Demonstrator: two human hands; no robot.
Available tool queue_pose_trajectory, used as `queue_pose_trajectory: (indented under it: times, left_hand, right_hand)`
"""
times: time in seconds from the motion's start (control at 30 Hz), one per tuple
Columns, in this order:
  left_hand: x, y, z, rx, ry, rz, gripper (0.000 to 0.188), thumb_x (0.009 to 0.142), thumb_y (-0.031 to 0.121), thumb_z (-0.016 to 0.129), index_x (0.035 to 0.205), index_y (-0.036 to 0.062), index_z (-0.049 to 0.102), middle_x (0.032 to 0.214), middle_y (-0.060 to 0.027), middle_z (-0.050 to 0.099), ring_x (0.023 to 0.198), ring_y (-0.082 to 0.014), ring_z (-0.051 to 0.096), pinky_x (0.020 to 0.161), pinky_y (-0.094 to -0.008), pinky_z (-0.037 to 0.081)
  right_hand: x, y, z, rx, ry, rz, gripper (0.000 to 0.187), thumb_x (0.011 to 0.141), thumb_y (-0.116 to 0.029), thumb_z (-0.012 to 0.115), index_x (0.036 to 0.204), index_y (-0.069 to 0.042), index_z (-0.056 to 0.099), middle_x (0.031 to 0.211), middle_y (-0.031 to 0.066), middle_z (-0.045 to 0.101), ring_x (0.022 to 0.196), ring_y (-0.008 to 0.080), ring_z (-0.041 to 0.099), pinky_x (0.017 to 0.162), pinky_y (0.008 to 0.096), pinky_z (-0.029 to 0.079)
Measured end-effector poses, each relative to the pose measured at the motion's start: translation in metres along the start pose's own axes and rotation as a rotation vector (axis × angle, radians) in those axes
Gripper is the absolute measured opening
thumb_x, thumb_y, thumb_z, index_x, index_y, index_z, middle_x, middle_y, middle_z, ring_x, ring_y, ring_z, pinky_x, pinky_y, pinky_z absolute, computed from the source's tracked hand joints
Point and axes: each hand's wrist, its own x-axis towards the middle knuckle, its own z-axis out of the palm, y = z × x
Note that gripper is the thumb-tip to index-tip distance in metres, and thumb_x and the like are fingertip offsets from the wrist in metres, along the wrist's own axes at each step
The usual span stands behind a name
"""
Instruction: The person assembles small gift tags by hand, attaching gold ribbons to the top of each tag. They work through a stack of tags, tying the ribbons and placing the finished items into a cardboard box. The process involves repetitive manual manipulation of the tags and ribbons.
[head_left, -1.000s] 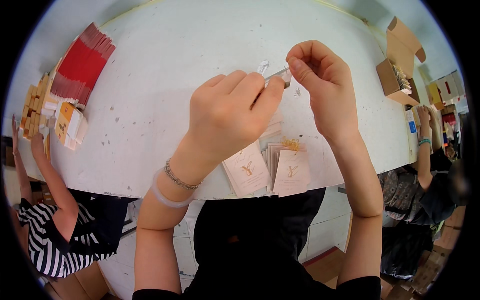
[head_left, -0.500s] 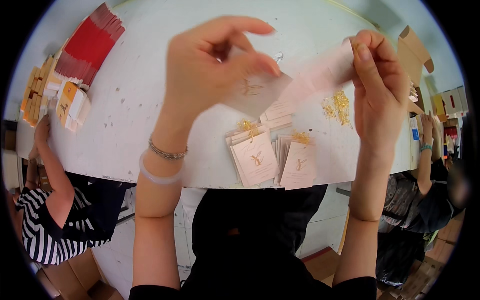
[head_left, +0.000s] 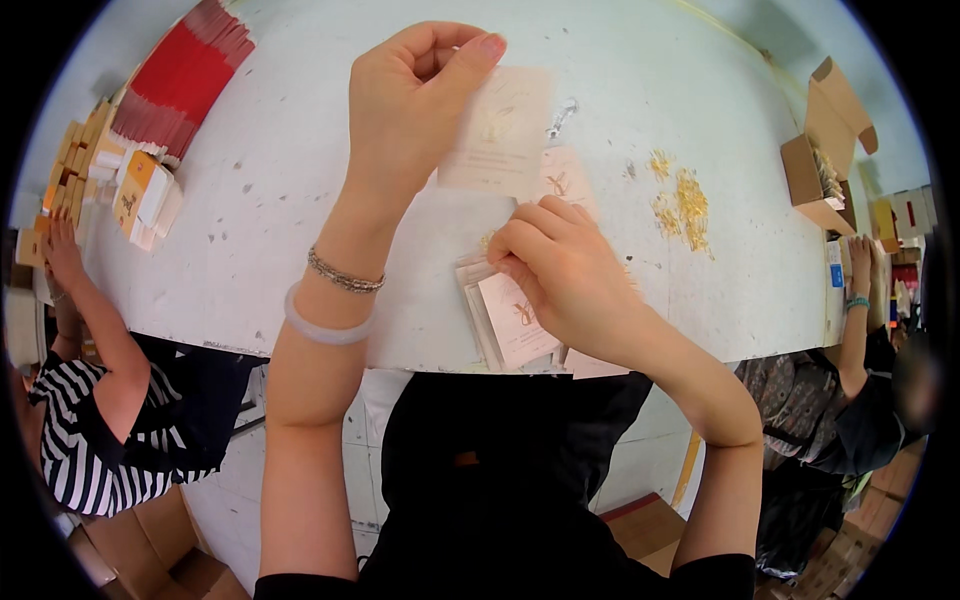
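Pale pink rectangular card with gold printing (head_left: 497,130) was up in the air over the white tabletop (head_left: 260,250), its upper edge pinched between the thumb and curled fingers of the left hand (head_left: 415,100), and it looked a bit blurry. Big change was on the other side: half a second earlier the right hand (head_left: 570,275) was raised too, gripping a blurred pale strip, and now it had dropped to the near edge of the table, right at the top of a neat stack of pale pink cards (head_left: 517,330). Couldn't see that strip anymore. The fingers were bent down there, but honestly I can't tell if they had hold of anything, since the hand hid its own fingertips. It also covered most of a second stack of pale pink cards (head_left: 598,368) just beside the first. To me that read like the hands had split up, left one keeping the single card clear, right one busy at the stack, with the raised card not yet set down. Meanwhile the loose heap of thin gold fasteners (head_left: 687,212) sat off to the right, with neither hand touching it.
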Motion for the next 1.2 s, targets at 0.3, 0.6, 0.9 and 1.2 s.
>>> queue_pose_trajectory:
  times: [0.3, 0.6, 0.9, 1.2]
  left_hand:
    - [0.002, -0.032, -0.004, -0.250, -0.074, -0.586, 0.033, 0.093, 0.023, 0.065, 0.109, -0.0053, 0.060, 0.093, -0.0075, 0.065, 0.081, -0.0135, 0.064, 0.070, -0.0276, 0.056]
    - [0.005, -0.037, -0.002, -0.349, -0.123, -0.697, 0.025, 0.092, 0.002, 0.058, 0.116, -0.0050, 0.055, 0.101, -0.0094, 0.063, 0.088, -0.0164, 0.064, 0.079, -0.0278, 0.056]
    - [-0.003, -0.028, 0.009, -0.341, -0.210, -0.525, 0.029, 0.088, -0.001, 0.060, 0.117, -0.0008, 0.060, 0.099, -0.0081, 0.067, 0.087, -0.0138, 0.063, 0.083, -0.0270, 0.052]
    - [-0.025, -0.018, 0.033, 0.182, -0.218, 0.034, 0.014, 0.083, -0.001, 0.061, 0.091, 0.0029, 0.071, 0.089, -0.0029, 0.067, 0.066, -0.0078, 0.054, 0.056, -0.0230, 0.042]
  right_hand:
    - [0.001, 0.015, -0.003, 0.170, 0.095, 0.138, 0.008, 0.081, 0.001, 0.064, 0.088, -0.002, 0.061, 0.088, 0.0077, 0.058, 0.078, 0.0242, 0.057, 0.071, 0.0338, 0.047]
    - [-0.017, 0.134, -0.089, -0.154, 0.087, 0.653, 0.005, 0.081, -0.001, 0.064, 0.086, 0.000, 0.063, 0.085, 0.0069, 0.053, 0.072, 0.0170, 0.052, 0.068, 0.0291, 0.046]
    - [-0.016, 0.126, -0.092, 0.079, 0.088, 0.680, 0.005, 0.083, -0.002, 0.062, 0.083, 0.002, 0.059, 0.078, 0.0071, 0.061, 0.073, 0.0172, 0.055, 0.067, 0.0305, 0.046]
    - [-0.001, 0.105, -0.091, 0.703, 0.167, 0.541, 0.008, 0.087, -0.006, 0.065, 0.087, 0.002, 0.066, 0.077, 0.0040, 0.065, 0.070, 0.0094, 0.057, 0.062, 0.0242, 0.046]
